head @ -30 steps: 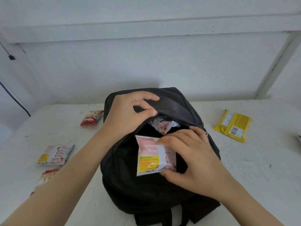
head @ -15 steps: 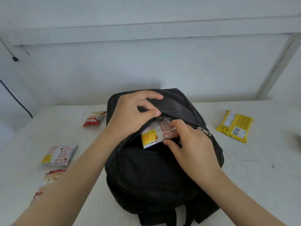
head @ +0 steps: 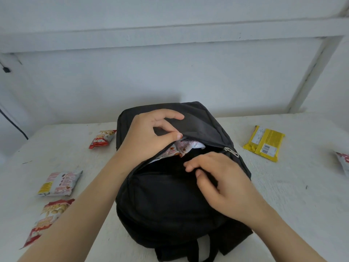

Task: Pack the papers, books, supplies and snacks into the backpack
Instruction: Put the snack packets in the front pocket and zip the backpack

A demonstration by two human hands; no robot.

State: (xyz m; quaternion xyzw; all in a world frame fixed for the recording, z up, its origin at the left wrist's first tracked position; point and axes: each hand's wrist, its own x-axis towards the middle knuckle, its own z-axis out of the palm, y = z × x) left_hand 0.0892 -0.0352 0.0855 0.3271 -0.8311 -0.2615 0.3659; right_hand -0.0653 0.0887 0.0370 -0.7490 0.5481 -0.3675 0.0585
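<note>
Surface: a white-painted table (head: 283, 195) stands against a white wall, and a black cable (head: 13, 120) runs down the wall at your far left.
Backpack: the black backpack (head: 170, 205) lies in the middle of the table right in front of you. Its straps (head: 192, 250) point toward you and its upper zip opening gapes.
Zipper pull: the silver zipper pull (head: 232, 152) sits at the right end of the opening, just beyond your right knuckles.
Left hand: your left hand (head: 149, 135) pinches the upper edge of the opening between thumb and forefinger. Another finger stretches over the flap above.
Right hand: your right hand (head: 217, 178) lies on the front panel at the lower lip of the opening, fingers curled with their tips on the fabric. You cannot tell whether they grip the cloth or only rest there.
Hands together: they are apart, one on each lip of the opening.
Inside: packed snack wrappers (head: 181, 149), red and white, show in the gap just under your left thumb.
Left of the backpack: a small red peanut packet (head: 103, 138) lies near the far corner. A pink-and-white packet (head: 59, 184) with a yellow patch lies well out to the side, and a larger red peanut packet (head: 49, 218) sits partly under your left forearm.
Right of the backpack: a yellow packet (head: 264, 142) with a barcode label lies flat, well apart from the bag. A white-and-red packet (head: 343, 161) is cut off by the frame edge.
</note>
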